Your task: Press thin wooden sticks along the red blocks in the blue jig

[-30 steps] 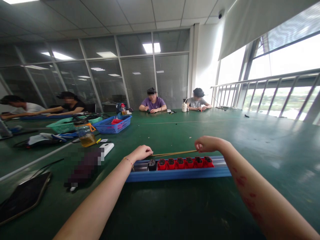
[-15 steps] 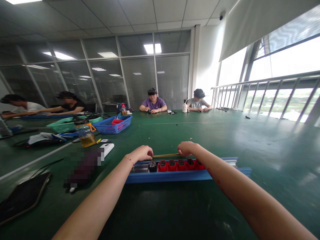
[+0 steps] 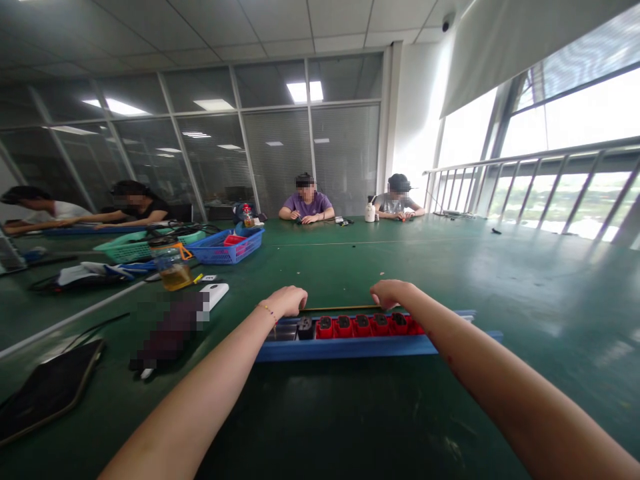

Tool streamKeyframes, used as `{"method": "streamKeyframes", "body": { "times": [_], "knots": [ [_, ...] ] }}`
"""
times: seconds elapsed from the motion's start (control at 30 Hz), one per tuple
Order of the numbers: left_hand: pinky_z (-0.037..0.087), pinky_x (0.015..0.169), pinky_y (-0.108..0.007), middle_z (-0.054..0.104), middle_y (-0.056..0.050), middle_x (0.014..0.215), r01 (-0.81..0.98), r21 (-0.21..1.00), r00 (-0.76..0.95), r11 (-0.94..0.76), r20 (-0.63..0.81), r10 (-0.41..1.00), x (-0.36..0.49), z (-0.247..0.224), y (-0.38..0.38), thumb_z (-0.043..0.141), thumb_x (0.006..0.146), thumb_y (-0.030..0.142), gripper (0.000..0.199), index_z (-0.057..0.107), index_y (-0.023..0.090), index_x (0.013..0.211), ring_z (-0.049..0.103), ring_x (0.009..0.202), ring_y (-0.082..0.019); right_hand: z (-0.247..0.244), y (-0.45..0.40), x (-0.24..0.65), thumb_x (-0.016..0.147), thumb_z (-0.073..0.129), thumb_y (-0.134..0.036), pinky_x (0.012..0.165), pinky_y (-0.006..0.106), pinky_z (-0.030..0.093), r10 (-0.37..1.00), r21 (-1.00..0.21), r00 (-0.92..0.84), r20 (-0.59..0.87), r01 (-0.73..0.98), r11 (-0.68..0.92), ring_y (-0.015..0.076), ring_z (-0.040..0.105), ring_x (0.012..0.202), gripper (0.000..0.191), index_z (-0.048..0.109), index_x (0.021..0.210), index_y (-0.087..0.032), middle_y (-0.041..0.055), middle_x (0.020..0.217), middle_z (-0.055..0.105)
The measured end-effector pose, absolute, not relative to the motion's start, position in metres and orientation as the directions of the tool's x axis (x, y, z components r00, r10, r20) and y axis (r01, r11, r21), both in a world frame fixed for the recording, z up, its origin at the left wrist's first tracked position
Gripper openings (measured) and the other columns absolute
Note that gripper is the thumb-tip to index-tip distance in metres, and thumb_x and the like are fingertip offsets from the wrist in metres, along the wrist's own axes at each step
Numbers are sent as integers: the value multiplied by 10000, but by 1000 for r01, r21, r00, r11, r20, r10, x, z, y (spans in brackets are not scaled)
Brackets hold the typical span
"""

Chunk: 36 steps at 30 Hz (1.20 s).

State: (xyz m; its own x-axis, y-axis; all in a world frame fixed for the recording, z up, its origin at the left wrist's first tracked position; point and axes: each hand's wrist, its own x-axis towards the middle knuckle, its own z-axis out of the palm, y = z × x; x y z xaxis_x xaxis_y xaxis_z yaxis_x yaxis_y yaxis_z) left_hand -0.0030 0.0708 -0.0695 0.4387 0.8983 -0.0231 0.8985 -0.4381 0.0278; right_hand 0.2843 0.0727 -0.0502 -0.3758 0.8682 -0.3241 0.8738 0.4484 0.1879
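Thin yellowish band (image 3: 343, 308) runs straight between left hand (image 3: 290, 301) and right hand (image 3: 393, 293), each grip pinching it.

It's open green tabletop (image 3: 530, 293) rightward, but a thin strip (image 3: 340, 308) from left hand (image 3: 290, 301) to right hand (image 3: 392, 293) blocks the far side of the blue rail (image 3: 345, 348).
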Motion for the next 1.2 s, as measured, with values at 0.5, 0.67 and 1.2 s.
{"method": "streamKeyframes", "body": {
  "times": [0.5,0.67,1.2],
  "knots": [
    [385,596,-217,609,-2,729,843,254,393,-475,313,865,-8,-35,38,422,722,244,183,579,186,796,541,654,-133,-13,37,328,782,421,-262,703,247,398,820,-26,-572,14,820,572,185,561,823,289,648,950,-203,48,925,629],
    [393,642,-223,650,-11,835,788,294,446,-541,334,830,5,-20,13,450,767,423,291,613,202,865,570,747,-160,-15,7,329,865,321,-266,719,254,391,786,-35,-557,269,810,586,189,553,862,376,530,1177,-239,53,1020,604],
    [428,680,-220,653,-6,918,763,422,411,-490,268,871,10,-26,-25,441,777,501,372,636,222,926,577,798,-167,-40,-29,363,798,306,-613,501,235,319,934,-626,-204,292,698,348,114,402,525,524,558,690,-165,-25,548,441]
  ]
}}
